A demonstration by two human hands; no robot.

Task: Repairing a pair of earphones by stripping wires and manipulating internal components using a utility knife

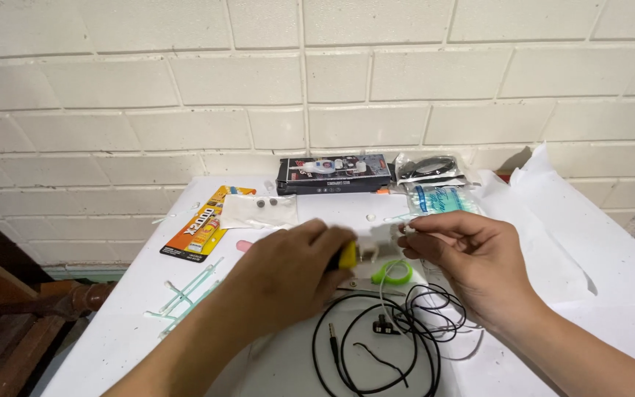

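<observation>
The left hand [288,268] is closed around a small yellow tool [348,255], its tip toward the right hand [464,254], which pinches what seems to be a tiny white earbud piece [409,229], too small to be sure. Just beneath both hands lies a coiled black cable [376,345] on the tabletop [597,294]; a green tape roll [393,273] sits between them.

Left hand [288,268] grips yellow tool [348,255] above black cable [376,345]

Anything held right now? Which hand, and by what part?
Left hand closes around a yellow-tipped tool, gripped by its body with only the yellow end showing. Right hand pinches something small and white at the fingertips; what it is cannot be told.
</observation>
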